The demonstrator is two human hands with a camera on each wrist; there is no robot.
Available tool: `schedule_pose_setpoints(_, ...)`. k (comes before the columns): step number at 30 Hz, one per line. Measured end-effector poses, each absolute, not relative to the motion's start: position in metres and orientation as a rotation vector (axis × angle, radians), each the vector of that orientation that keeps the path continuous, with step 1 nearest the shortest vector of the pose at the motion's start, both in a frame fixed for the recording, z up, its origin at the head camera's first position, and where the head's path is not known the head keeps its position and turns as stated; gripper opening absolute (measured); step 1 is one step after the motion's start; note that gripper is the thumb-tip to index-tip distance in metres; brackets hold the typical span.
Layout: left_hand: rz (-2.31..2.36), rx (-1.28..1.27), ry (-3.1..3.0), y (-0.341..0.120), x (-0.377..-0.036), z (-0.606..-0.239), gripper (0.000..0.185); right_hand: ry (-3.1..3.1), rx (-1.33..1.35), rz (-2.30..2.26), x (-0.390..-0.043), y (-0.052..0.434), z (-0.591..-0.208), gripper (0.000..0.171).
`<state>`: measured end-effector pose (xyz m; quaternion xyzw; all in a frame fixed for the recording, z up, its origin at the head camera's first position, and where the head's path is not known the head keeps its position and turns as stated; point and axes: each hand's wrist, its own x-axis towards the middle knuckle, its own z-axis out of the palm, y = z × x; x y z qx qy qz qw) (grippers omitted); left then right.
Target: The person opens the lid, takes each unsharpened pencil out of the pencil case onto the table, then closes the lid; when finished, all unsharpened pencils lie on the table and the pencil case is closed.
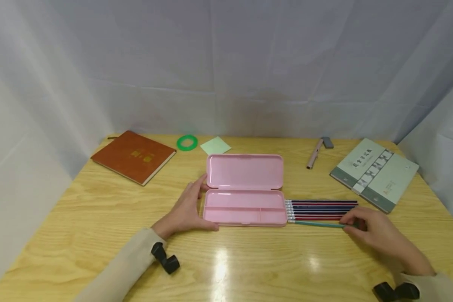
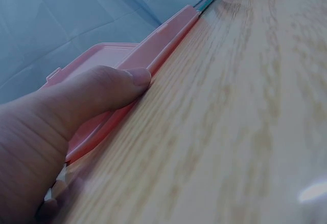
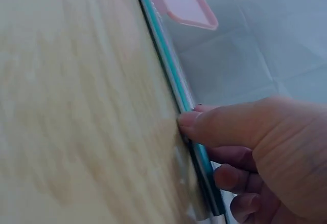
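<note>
A pink pencil case lies on the table with its lid up, and its compartments hold nothing. My left hand holds the case's left end, the thumb along the front edge and the fingers at the left side near the hinge. My right hand pinches a teal pencil near its far right end between thumb and fingers. This pencil lies at the front of a row of several dark blue and red pencils. Their eraser ends line up against the case's right side.
A brown notebook, green tape ring and pale green sticky notes lie at the back left. At the back right are a pink pen, grey eraser and grey-green notebook. White curtains stand behind the table.
</note>
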<state>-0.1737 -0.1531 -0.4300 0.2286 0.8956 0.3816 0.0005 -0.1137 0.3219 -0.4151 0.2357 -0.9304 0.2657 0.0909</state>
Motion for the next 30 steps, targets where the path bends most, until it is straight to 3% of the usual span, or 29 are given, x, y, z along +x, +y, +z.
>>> schedule_pose_setpoints(7, 1.224, 0.726, 2.819, -0.156, -0.175, -0.43, 0.14, -2.695, 0.753, 0.806, -0.123, 0.297, -0.417, 0.037)
schedule_pose_setpoints(15, 1.244, 0.732, 2.798, -0.154, -0.174, -0.432, 0.14, -2.711, 0.856, 0.992, -0.152, 0.247, -0.412, 0.017)
schedule_pose_setpoints(19, 1.229, 0.721, 2.806, -0.155, -0.172, -0.434, 0.14, -2.618, 0.886, 1.016, -0.18, 0.219, -0.411, 0.028)
schedule_pose_setpoints(24, 1.214, 0.728, 2.819, -0.154, -0.174, -0.433, 0.14, -2.581, 0.709, 1.142, -0.207, 0.193, -0.406, 0.042)
schedule_pose_setpoints(30, 1.249, 0.699, 2.81, -0.154, -0.173, -0.431, 0.146, -2.575, 0.308, 1.577, -0.22, 0.179, -0.402, 0.044)
